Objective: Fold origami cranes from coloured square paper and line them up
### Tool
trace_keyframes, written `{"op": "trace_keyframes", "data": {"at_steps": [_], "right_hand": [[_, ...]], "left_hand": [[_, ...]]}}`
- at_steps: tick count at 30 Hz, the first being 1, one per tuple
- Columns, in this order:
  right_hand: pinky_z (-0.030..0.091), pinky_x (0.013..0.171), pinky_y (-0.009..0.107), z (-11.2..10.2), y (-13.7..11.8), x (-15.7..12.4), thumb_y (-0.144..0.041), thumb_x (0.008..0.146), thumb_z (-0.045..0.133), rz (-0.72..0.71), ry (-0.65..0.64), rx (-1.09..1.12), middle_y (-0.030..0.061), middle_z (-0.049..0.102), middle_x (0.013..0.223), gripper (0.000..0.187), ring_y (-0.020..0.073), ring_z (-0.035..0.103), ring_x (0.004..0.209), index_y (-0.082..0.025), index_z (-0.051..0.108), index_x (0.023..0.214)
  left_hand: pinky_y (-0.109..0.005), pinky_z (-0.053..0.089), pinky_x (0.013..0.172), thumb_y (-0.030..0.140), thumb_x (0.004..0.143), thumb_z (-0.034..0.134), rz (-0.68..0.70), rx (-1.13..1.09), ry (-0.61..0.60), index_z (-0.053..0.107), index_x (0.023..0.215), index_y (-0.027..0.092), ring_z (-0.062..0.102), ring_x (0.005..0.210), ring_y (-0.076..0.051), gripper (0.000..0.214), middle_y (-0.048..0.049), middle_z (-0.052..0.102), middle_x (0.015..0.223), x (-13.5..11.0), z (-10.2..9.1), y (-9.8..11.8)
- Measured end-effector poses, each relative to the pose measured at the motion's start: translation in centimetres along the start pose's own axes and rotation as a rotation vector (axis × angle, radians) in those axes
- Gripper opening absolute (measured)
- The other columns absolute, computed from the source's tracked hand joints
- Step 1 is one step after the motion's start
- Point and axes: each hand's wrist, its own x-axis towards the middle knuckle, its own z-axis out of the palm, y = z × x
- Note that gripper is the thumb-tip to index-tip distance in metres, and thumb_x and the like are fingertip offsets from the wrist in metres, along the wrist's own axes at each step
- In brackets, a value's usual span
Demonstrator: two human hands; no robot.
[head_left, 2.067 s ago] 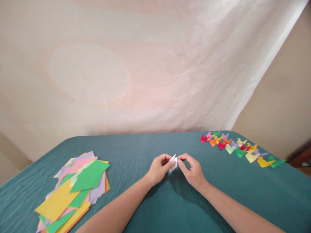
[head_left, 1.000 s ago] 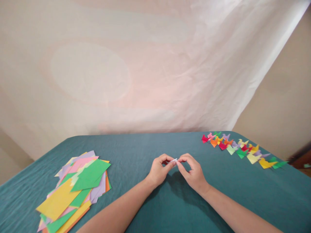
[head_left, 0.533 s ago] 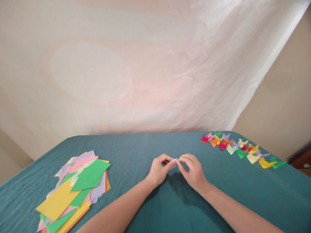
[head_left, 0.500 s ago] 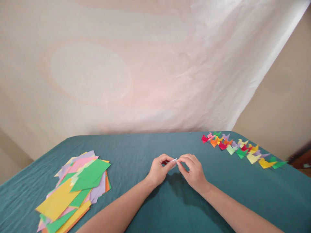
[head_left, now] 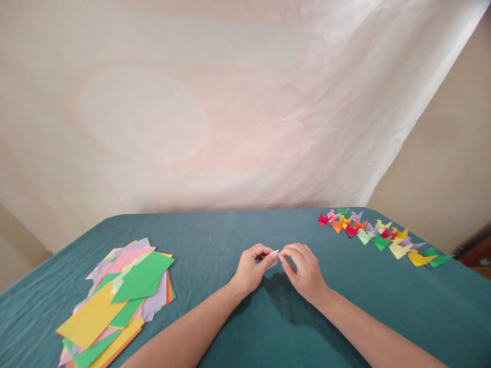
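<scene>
"So, what's nearest?"

"Coloured sheets (head_left: 141, 278), loosely piled, left."

"And the folded white paper (head_left: 273, 259)?"

"Over the green tablecloth (head_left: 215, 235), pinched between the left hand's (head_left: 249, 268) thumb and fingers. Its visible long edge slants, tip pointing right and away. The right hand's (head_left: 303, 268) fingertips meet at that tip; whether they grip it, I can't tell."

"Farther?"

"Paper birds (head_left: 364, 236), right; then pale hanging cloth (head_left: 245, 112)."
</scene>
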Motion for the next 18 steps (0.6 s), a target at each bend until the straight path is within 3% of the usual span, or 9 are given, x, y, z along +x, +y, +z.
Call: {"op": "trace_keyframes", "data": {"at_steps": [12,18], "right_hand": [[0.042,0.074,0.031,0.48,-0.12,-0.13,-0.02,0.089,0.042,0.213,0.022,0.267,0.0044,0.054,0.082,0.012,0.0173,0.053,0.079,-0.019,0.054,0.084],[0.041,0.071,0.029,0.23,-0.45,-0.02,-0.021,0.09,0.042,0.223,-0.026,0.339,0.0034,0.053,0.079,0.014,0.0163,0.052,0.075,-0.019,0.054,0.081]], "left_hand": [[-0.02,0.037,0.059,0.039,0.08,0.059,-0.109,-0.197,-0.01,0.06,0.082,0.013,0.047,0.062,-0.01,0.027,0.0,0.055,0.069,0.15,0.22,-0.19],[-0.021,0.037,0.06,0.039,0.079,0.06,-0.125,-0.239,-0.016,0.06,0.082,0.013,0.047,0.062,-0.01,0.027,-0.0003,0.055,0.069,0.13,0.26,-0.12]]}}
